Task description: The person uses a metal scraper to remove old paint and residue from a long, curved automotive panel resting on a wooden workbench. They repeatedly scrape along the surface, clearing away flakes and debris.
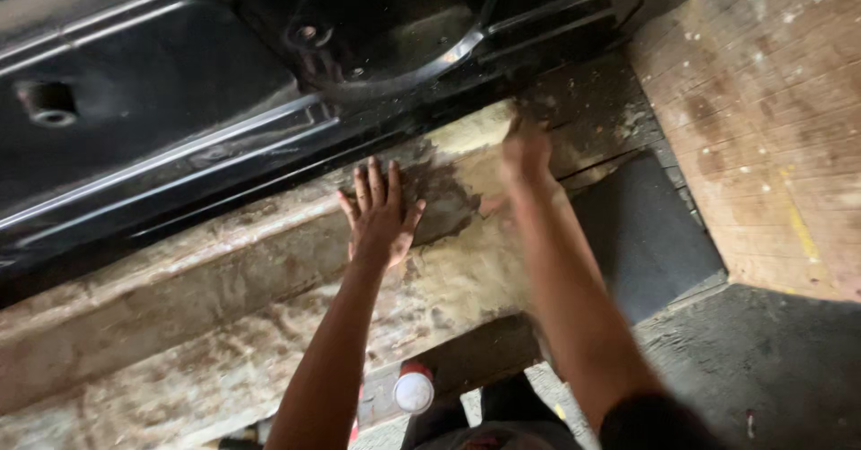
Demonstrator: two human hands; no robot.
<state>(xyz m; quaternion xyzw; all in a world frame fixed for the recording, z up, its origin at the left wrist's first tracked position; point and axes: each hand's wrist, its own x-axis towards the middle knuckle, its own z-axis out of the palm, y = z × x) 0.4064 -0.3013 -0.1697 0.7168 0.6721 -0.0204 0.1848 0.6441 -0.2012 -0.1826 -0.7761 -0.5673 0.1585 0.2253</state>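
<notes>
My left hand (380, 212) lies flat, fingers spread, on a worn, dirt-stained wooden bench top (179, 324). My right hand (526, 149) is blurred with motion farther up the same surface, at a pale, scuffed patch (475, 131) near the bench's far edge. Whether it holds anything cannot be made out. Just beyond both hands lies a large black metal panel (179, 100) with raised ribs and a round opening.
A small bottle with a white cap (413, 391) and red trim sits below the bench near my body. A dark mat (641, 235) lies to the right, with bare plank flooring (762, 118) beyond it and grey concrete (762, 360) at lower right.
</notes>
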